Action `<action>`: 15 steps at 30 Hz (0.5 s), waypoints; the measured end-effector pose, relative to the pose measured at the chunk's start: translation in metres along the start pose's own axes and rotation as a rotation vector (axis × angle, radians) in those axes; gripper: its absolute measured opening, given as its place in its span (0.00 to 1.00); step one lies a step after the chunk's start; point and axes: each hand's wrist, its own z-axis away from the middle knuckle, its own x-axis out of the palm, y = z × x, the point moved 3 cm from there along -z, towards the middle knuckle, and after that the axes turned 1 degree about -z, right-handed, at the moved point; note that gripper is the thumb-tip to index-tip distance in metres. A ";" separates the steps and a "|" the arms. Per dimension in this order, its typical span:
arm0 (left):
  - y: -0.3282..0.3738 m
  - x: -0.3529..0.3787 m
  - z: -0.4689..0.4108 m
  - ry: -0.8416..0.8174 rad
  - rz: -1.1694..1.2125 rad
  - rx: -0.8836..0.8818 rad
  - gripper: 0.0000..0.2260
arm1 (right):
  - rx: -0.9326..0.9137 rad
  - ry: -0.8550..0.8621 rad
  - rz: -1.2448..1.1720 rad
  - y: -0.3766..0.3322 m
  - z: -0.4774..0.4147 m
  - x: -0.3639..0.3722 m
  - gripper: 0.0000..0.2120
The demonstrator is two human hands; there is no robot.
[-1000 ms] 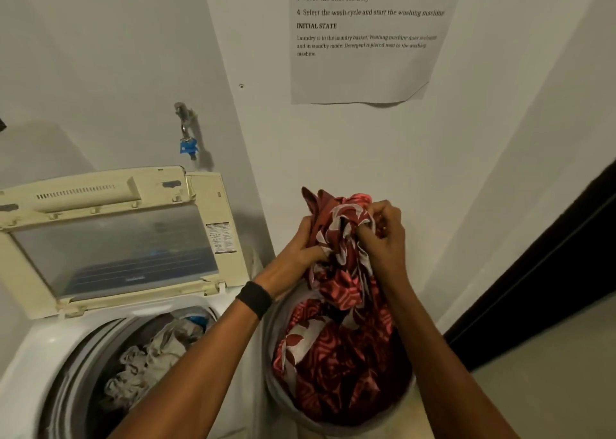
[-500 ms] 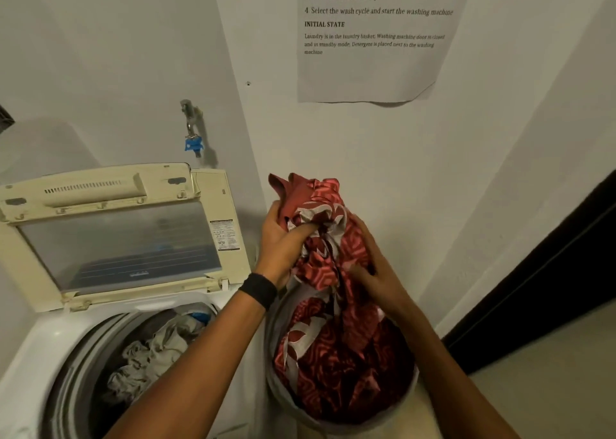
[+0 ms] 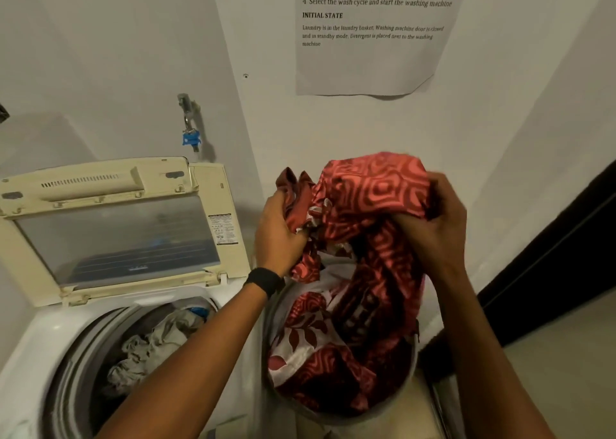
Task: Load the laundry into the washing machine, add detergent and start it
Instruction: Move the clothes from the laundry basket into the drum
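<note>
my left forearm reaches up from the lower left, crossing over the front corner of the washing machine (image 3: 33, 338), with a black wristband (image 3: 263, 280) at the wrist. my left hand (image 3: 278, 235) is above the left rim of the laundry basket (image 3: 412, 368), its back turned toward me. its fingers are curled in and bunch a fold of the red patterned cloth (image 3: 373, 192). a dark red corner of the cloth sticks up just above that hand.

my right arm comes up from the lower right. my right hand (image 3: 436, 225) is over the right side of the basket, clenched round a thick gather of the same cloth. the fingertips there are buried in fabric and blurred, so i cannot tell exactly how they lie.

between my hands the cloth arches up in a hump. the rest hangs down in a twisted length into the basket, where more of it lies heaped, a white leaf-printed part showing.

the basket stands just beside the machine, on its right. the machine's lid (image 3: 116, 232) is tipped up, open, and pale grey clothes (image 3: 150, 348) lie in the drum. on the wall are a tap with a blue fitting (image 3: 190, 122) and a printed sheet of paper (image 3: 373, 55).
</note>
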 end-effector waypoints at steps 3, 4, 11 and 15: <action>0.016 0.009 0.002 -0.083 0.027 0.010 0.24 | 0.005 -0.033 0.008 -0.005 -0.009 0.030 0.12; 0.020 0.012 0.002 -0.173 0.101 -0.027 0.26 | 0.058 -0.078 0.018 -0.003 -0.004 0.045 0.08; 0.015 0.005 0.018 -0.521 0.325 -0.259 0.47 | 0.292 -0.313 -0.100 0.024 0.021 0.081 0.14; 0.009 0.005 0.021 -0.181 0.419 -0.250 0.37 | 0.393 -0.410 -0.460 0.028 0.020 0.085 0.22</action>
